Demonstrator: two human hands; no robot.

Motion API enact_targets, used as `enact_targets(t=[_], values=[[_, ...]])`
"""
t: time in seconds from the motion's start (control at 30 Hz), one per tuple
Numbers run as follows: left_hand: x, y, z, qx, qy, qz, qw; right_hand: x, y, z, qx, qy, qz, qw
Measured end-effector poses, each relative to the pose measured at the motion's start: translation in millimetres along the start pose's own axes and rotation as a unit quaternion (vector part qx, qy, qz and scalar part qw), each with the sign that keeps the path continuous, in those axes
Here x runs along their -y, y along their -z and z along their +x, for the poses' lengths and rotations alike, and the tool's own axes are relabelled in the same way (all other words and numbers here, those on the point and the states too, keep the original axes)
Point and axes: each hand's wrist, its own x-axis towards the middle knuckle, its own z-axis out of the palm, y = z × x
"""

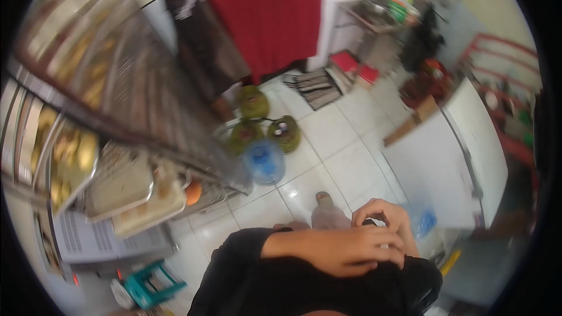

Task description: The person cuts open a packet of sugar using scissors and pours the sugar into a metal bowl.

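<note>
My left hand [360,251] reaches across the front of my black top, its bent fingers against my right wrist near the cuff. Just beyond it, my right hand [392,217] is curled, thumb and fingers forming a loop. A small dark patch shows beneath the right fingers; whether it is a held thing or clothing is unclear. Between the left fingers there is a small pale spot, too blurred to name. Both hands are close together at my waist, and what they grip, if anything, is hidden.
On the tiled floor ahead stand several green gas cylinders [246,136] and a blue water jug [264,162]. A metal rack with trays [120,190] and a teal stool [153,284] are at left. A white appliance [433,164] stands right; a red curtain [263,17] hangs ahead.
</note>
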Motion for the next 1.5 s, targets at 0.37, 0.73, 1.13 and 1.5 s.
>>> enact_targets(t=[0.37,0.73,1.13,1.5], values=[[179,60,165,0.169,0.018,0.173,0.970,-2,77,-170,-0.413,0.120,-0.171,0.886],[289,166,305,0.226,0.049,0.259,0.938,-3,252,-213,-0.365,0.091,-0.020,0.926],[427,365,378,0.395,0.062,-0.215,0.891,-30,461,-181,-0.321,-0.068,0.066,0.942],[579,404,466,0.278,-0.155,-0.269,0.909,-51,591,-168,-0.780,0.095,0.011,0.618]])
